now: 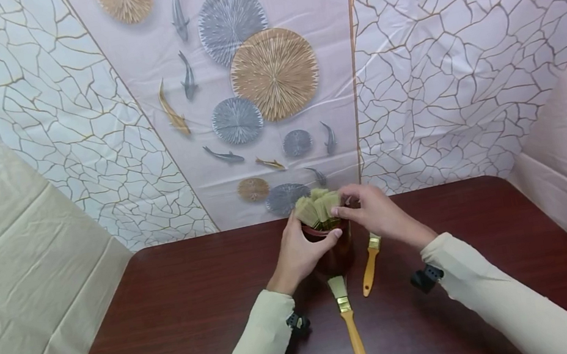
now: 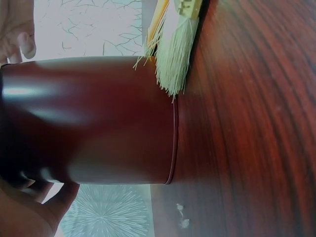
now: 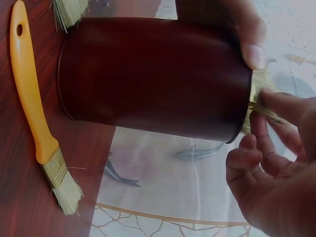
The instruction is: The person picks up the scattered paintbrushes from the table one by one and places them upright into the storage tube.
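Observation:
A dark reddish-brown cylindrical cup (image 1: 338,260) stands upright on the table, with several paintbrushes (image 1: 308,212) in it, bristles up. My left hand (image 1: 300,253) grips the cup near its rim, thumb on the near side and fingers round the left side. At the rim's right, my right hand (image 1: 378,212) pinches a paintbrush (image 3: 258,89) between thumb and fingers near its bristles. That brush's handle is hidden inside the cup. One yellow-handled paintbrush (image 1: 353,334) lies directly in front of the cup, its bristles toward the base. Another paintbrush (image 1: 370,268) lies to the cup's right, under my right hand in the head view.
The dark wood-grain table (image 1: 199,314) reaches back to a patterned cloth backdrop (image 1: 409,58). Plain pale cloth (image 1: 13,263) hangs along the left side, and more cloth along the right. Small white specks (image 2: 182,217) lie on the tabletop near the cup.

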Demonstrator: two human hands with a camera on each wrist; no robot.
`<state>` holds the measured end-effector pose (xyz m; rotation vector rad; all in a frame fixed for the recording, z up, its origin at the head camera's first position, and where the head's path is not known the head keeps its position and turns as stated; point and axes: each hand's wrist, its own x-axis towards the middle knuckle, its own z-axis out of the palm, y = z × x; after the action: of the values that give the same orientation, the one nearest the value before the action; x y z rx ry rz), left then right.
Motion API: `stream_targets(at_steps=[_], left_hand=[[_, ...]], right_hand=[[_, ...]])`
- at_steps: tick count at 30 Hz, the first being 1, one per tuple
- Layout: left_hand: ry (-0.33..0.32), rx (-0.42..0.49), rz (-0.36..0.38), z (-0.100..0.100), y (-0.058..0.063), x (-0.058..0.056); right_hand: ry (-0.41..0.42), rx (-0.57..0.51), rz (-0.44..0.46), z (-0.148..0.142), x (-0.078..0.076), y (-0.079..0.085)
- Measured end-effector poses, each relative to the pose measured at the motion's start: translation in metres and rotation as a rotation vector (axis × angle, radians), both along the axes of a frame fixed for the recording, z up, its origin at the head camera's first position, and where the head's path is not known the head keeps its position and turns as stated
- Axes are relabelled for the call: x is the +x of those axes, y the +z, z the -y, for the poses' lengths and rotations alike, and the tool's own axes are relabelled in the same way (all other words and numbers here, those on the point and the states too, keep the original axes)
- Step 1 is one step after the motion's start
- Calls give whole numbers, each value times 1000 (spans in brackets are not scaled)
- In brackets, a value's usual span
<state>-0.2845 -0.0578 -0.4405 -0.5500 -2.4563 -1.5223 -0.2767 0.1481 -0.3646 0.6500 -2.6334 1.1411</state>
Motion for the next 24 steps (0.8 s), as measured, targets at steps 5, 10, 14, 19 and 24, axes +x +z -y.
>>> stream_targets(at_steps=[5, 10, 14, 19, 24], left_hand=[[3, -2, -2, -1, 0, 0], [10, -3, -3, -1, -1, 0], [4, 5, 0, -1, -1, 0], [-6, 13, -1, -1, -1, 0], [-3, 12, 1, -1, 0, 0]], right_hand=[[-75, 35, 46, 0, -1, -4], [-110, 33, 88, 0, -1, -7], [-109, 3, 87, -4, 2, -5], [-151, -8, 97, -18, 7, 7], [-194, 81, 214, -37, 9, 12]])
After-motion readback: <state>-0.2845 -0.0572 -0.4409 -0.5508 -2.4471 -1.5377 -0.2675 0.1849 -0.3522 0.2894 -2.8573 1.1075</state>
